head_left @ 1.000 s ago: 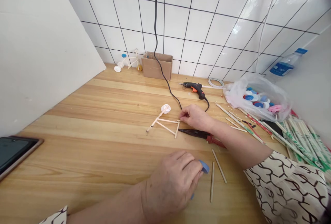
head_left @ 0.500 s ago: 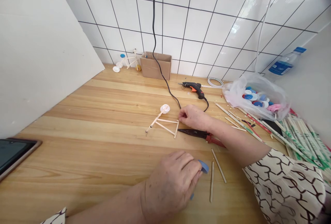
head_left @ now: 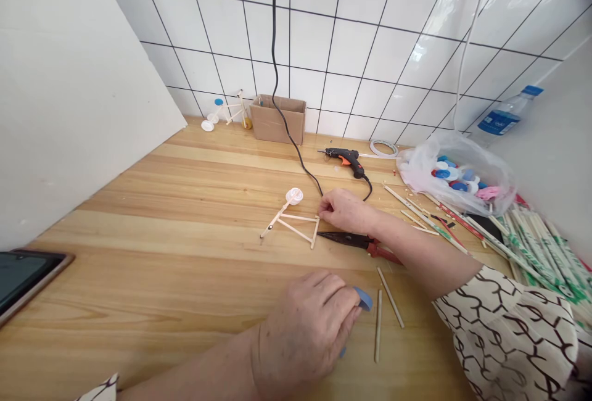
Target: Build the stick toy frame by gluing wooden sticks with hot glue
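Observation:
My left hand (head_left: 303,330) rests on the wooden table (head_left: 152,203) near the front edge, fingers curled around a blue bottle cap (head_left: 364,298). My right hand (head_left: 346,210) reaches across, its fingertips pinched at the right corner of a small stick frame (head_left: 292,222) that has a white cap wheel (head_left: 295,195) at its far end. Dark scissors with red handles (head_left: 356,242) lie just under the right wrist. Two short sticks (head_left: 385,314) lie to the right of the left hand.
A glue gun (head_left: 346,158) with a black cord lies behind the frame. A cardboard box (head_left: 279,118) and a finished stick model (head_left: 227,112) stand by the tiled wall. A bag of caps (head_left: 456,173), chopsticks (head_left: 531,247), a bottle (head_left: 506,117) at right; a phone (head_left: 25,274) at left.
Both hands stay where they were; only the view has shifted slightly.

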A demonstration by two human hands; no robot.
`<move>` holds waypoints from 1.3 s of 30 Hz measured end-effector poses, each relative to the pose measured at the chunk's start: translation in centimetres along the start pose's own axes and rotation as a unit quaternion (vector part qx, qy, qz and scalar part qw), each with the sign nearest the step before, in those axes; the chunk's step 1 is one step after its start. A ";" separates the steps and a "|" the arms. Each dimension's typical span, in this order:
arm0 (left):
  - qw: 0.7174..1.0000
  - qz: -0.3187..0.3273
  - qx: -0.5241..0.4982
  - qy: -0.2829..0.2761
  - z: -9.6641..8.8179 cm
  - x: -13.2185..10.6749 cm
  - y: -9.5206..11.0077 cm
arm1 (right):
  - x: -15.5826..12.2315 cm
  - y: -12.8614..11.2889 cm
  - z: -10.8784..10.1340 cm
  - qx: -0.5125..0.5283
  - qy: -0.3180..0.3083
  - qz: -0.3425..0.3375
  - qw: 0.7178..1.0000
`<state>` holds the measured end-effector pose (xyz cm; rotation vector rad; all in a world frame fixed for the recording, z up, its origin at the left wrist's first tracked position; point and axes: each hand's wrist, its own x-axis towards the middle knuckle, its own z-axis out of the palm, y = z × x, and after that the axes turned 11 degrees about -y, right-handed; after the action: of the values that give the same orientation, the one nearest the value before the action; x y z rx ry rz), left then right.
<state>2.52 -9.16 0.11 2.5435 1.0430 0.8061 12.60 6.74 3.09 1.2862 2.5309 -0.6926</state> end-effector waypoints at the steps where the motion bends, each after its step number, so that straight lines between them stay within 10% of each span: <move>1: 1.000 -0.001 0.001 -0.001 0.0 0.0 0.0 | 0.0 0.0 0.0 0.000 0.000 0.000 1.000; 39: 1.000 0.008 0.001 0.014 0.0 0.0 0.0 | 0.0 0.1 0.0 -0.010 -0.007 -0.007 1.000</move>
<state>2.50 -9.21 0.11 2.5511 1.0340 0.8483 12.65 6.81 3.07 1.2541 2.5322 -0.6739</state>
